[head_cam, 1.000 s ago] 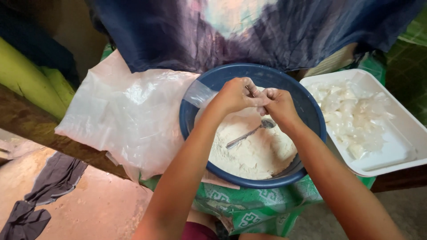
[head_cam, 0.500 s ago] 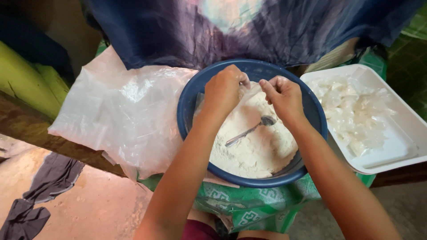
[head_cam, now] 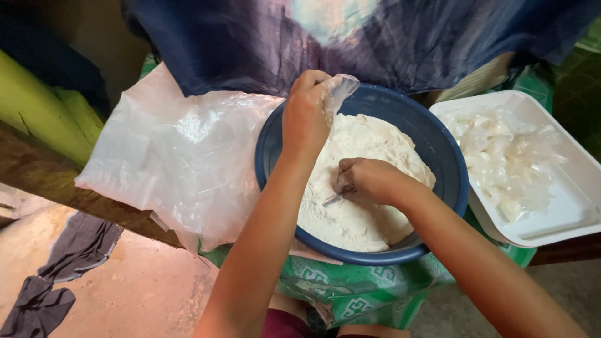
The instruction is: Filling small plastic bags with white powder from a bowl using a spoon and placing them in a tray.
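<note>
A dark blue cloth (head_cam: 375,37) hung across the far edge of the scene, and below it a big clear plastic sheet (head_cam: 181,156) lay over the left end of the bench (head_cam: 37,169). At the bench's middle stood a round blue basin (head_cam: 438,156), heaped with pale flour (head_cam: 369,144). A white foam tray (head_cam: 551,219) sat touching the basin's right side, holding a pile of small clear packets (head_cam: 501,156); no label or print could be made out on them. Under the basin's near rim a green sack (head_cam: 350,294) with a white pattern showed at the bench's front edge.

The left hand (head_cam: 307,112) was closed around a small clear bag (head_cam: 341,87), held up over the basin's far left rim. The right hand (head_cam: 369,181) was down in the flour at the basin's centre, fingers curled around a metal spoon (head_cam: 332,199), only its handle end showing.

To do this scoop well, I judge the bag's mouth should be kept open and directly above the flour, so any spill falls back into the basin, and the spoon lifted level and only modestly loaded.
</note>
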